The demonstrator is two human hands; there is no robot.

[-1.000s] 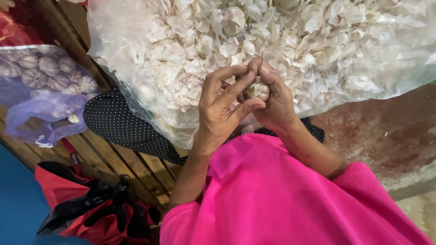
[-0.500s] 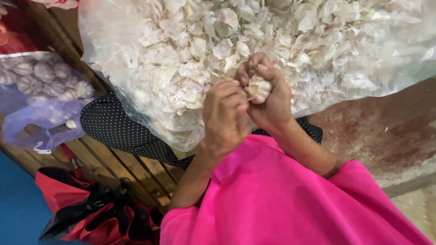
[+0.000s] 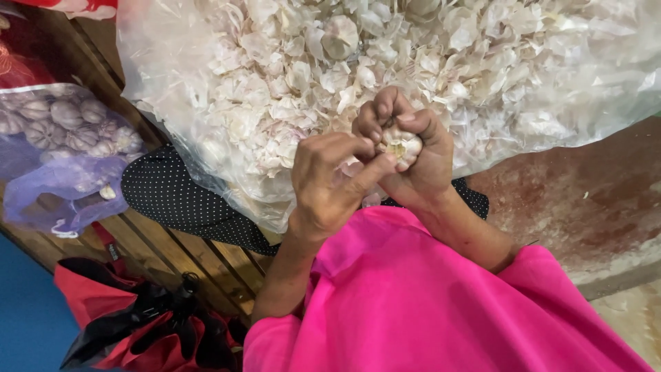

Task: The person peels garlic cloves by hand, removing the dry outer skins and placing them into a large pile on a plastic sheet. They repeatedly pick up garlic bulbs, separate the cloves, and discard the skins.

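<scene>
Over the peel heap (image 3: 289,89), right hand (image 3: 413,162) cupped around garlic bulb (image 3: 401,145).

The right hand (image 3: 413,155) is held palm-up with the fingers (image 3: 385,110) curled inward into a cup, closed around a garlic bulb (image 3: 401,145). The left hand (image 3: 327,179) is seen from the back, just left of the right one, its thumb pressed against the bulb; the fingertips are hidden, so their grip cannot be judged. Both forearms are drawn in toward the near body, elbows bent.
</scene>
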